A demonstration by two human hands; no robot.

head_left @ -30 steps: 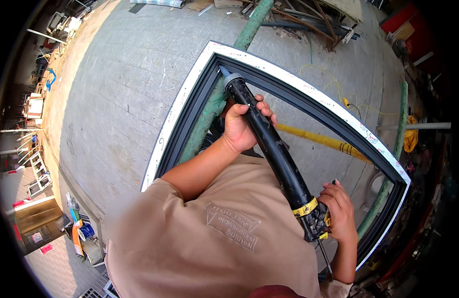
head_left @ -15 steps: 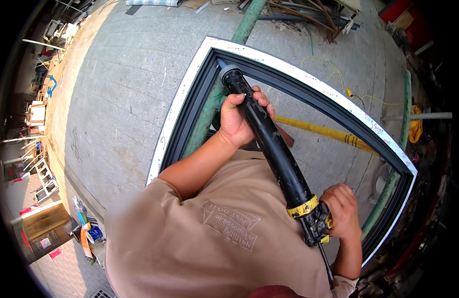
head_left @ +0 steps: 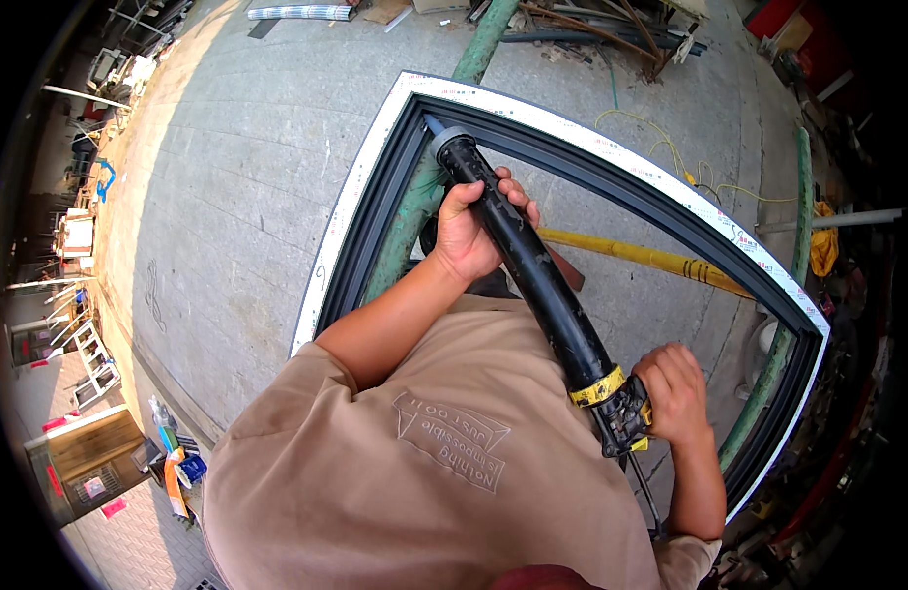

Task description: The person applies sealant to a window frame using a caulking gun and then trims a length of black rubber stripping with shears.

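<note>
Evidently, in the head view, both hands were busy with one tool. The left hand (head_left: 466, 239) gripped the front half of a black sealant gun (head_left: 532, 264), thumb on one side of the barrel and fingertips on the other. The right hand (head_left: 673, 391) was closed at the rear grip, just beyond a yellow collar (head_left: 598, 385); how hard it squeezed could not be told. The gun slanted across the person's brown shirt (head_left: 424, 511), its blue nozzle (head_left: 432, 125) at the inner corner of a dark frame (head_left: 572, 128) faced with white film. A thin metal rod (head_left: 643, 489) stuck out behind it. A green pole (head_left: 485, 44) passed under the frame; a yellow pole (head_left: 650, 258) showed through its opening, above the grey floor (head_left: 247, 197).
</note>
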